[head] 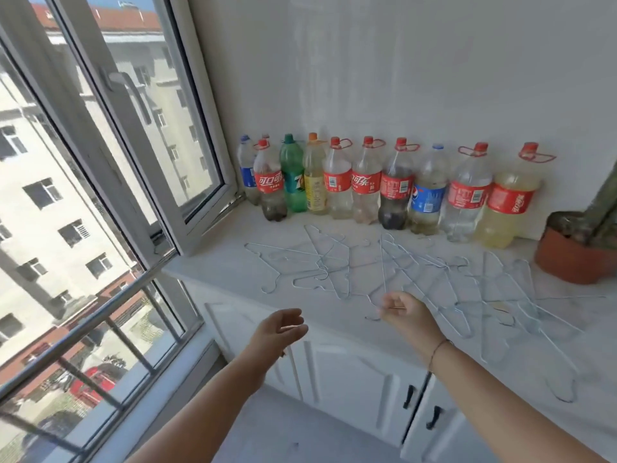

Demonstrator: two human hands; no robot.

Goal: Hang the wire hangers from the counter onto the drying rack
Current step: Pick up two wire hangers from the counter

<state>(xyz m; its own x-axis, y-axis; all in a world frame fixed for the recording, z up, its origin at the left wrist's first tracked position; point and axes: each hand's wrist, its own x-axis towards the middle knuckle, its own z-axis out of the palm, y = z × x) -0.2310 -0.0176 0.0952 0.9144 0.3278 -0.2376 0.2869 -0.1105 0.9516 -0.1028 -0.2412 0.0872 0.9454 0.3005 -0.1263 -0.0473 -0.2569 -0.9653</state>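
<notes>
The wire hangers (322,259) lay tangled across the white counter (217,262) below a row of bottles (367,185), the right hand (405,312) pinching one at the near edge with curled fingers, the left hand (283,329) beside it, loosely open and holding nothing.

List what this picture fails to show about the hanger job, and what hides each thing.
- The drying rack: outside the head view entirely.
- Count of the wire hangers: thin, pale and overlapping on the pale counter.
- Grip of the right hand: its curled fingers cover the wire, so contact is unclear.
- The potted plant: cut off by the right edge.
</notes>
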